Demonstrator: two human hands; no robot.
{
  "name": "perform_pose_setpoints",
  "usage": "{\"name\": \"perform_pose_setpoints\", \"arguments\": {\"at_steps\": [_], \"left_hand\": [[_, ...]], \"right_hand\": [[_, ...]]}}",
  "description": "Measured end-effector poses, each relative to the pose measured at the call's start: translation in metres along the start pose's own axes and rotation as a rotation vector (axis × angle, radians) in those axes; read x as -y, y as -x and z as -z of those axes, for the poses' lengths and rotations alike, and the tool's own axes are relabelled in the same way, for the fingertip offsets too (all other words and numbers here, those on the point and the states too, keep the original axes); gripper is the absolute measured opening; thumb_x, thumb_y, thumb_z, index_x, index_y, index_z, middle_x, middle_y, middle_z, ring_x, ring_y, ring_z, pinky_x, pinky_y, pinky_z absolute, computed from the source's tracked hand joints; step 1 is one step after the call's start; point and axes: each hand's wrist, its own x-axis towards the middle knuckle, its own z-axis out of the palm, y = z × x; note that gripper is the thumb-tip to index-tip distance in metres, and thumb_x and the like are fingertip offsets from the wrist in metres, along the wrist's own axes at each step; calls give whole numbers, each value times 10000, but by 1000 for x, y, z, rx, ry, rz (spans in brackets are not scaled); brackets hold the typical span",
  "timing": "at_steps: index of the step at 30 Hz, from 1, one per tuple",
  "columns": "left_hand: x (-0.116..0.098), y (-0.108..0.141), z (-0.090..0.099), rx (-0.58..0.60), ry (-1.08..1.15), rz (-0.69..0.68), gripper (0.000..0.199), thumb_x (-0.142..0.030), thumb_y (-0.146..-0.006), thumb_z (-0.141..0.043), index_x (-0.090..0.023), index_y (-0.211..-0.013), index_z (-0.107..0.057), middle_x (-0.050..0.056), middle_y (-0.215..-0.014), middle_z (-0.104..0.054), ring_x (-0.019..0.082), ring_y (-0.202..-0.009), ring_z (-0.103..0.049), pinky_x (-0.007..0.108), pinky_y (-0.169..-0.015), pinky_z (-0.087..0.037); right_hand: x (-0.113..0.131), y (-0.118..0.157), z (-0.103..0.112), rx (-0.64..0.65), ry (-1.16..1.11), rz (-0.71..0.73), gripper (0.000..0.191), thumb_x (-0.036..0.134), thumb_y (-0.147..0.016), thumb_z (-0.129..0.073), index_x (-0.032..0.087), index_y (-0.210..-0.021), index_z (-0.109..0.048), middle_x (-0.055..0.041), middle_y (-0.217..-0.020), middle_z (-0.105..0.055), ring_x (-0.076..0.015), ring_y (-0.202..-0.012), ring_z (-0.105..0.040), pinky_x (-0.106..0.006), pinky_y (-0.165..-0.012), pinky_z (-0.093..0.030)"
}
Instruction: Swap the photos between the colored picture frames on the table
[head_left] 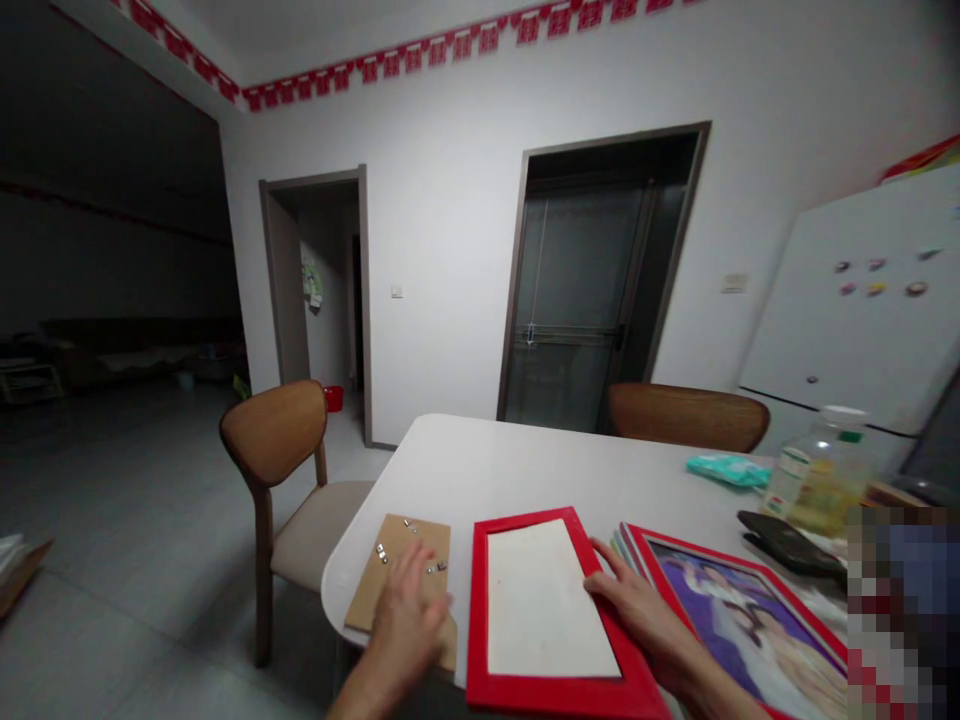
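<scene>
My left hand (411, 600) is over a brown backing board (375, 585) with small metal clips, its slightly blurred fingers stretched out. Whether it touches the board I cannot tell. A red picture frame (478, 600) lies beside the board, with a plain off-white sheet (547, 600) inside its opening. My right hand (637, 605) grips the frame's right edge, thumb on top. Just right of that hand are stacked frames, the top one a red frame with a photo (739, 610) of people on a purple background.
The white table (517, 455) has a rounded left corner. At its right are a teal packet (727, 470), a jar of yellowish liquid (821, 480) and a dark object (787, 545). Wooden chairs stand at the left (277, 435) and far side (690, 418). A pixelated patch covers the lower right.
</scene>
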Motion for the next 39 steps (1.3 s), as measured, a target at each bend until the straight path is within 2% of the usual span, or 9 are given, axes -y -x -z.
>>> {"name": "perform_pose_setpoints", "arguments": {"at_steps": [4, 6, 11, 16, 19, 24, 30, 33, 39], "left_hand": [[-68, 18, -42, 285, 109, -277, 738, -336, -570, -687, -121, -1210, -390, 148, -1316, -337, 290, -1199, -302, 438, -990, -274], [-90, 19, -54, 265, 158, -343, 805, -364, -537, -722, -111, -1219, -378, 158, -1296, -367, 300, -1178, -330, 441, -975, -298], [-105, 11, -48, 199, 203, -417, 657, -354, -612, -679, -143, -1179, -422, 122, -1194, -489, 267, -1063, -453, 414, -920, -372], [-107, 10, -36, 220, 19, -473, 519, -157, -657, -557, -128, -1159, -428, 127, -1115, -528, 274, -989, -485, 403, -845, -427], [-101, 8, -25, 120, -17, -473, 527, -87, -663, -448, -133, -1185, -391, 114, -1018, -554, 247, -913, -504, 374, -807, -439], [-57, 1, 3, -146, 82, -85, 455, -80, -691, -395, -170, -1137, -416, 69, -976, -544, 188, -885, -510, 301, -797, -421], [8, 12, 5, -19, 67, 223, 436, -56, -648, -417, -161, -1069, -464, -16, -725, -542, 125, -642, -531, 216, -617, -413], [18, 19, 0, 45, -20, 221, 455, -63, -657, -409, -152, -1102, -450, -4, -752, -551, 131, -662, -538, 222, -637, -408], [15, 18, 4, 59, -200, 32, 355, -110, -686, -407, -127, -1027, -504, 70, -892, -572, 192, -867, -527, 299, -776, -399]], "right_hand": [[17, 11, -9, 3, -148, 56, 803, 271, -642, -489, 178, -1333, -89, -18, -653, -619, -151, -479, -573, -267, -496, -459], [22, 12, -10, -2, -138, 60, 825, 295, -625, -525, 186, -1332, -114, -18, -664, -626, -153, -494, -578, -264, -498, -463], [26, 15, -9, -1, -103, 30, 840, 367, -596, -587, 194, -1318, -195, -28, -644, -637, -173, -483, -580, -275, -472, -458], [12, 7, -4, 23, -118, 63, 865, 380, -594, -615, 214, -1320, -175, 0, -565, -608, -177, -480, -565, -264, -462, -430], [-4, -9, 5, 13, 15, 65, 844, 368, -613, -585, 186, -1321, -163, -4, -539, -601, -204, -540, -584, -281, -502, -433], [-42, -34, 19, -207, 699, 202, 518, 224, -617, -474, 117, -1123, -505, -137, -850, -652, -272, -818, -600, -330, -735, -433], [-71, -39, 18, -219, 1138, 338, 399, 163, -672, -400, 58, -1013, -576, -171, -835, -647, -263, -783, -606, -322, -711, -431], [-70, -35, 17, -220, 1229, 369, 396, 137, -687, -379, 30, -1014, -573, -175, -835, -635, -243, -775, -599, -304, -722, -421], [-64, -24, 11, -278, 1273, 432, 400, 161, -711, -395, 37, -1059, -547, -182, -968, -584, -247, -884, -544, -330, -808, -384]]}}
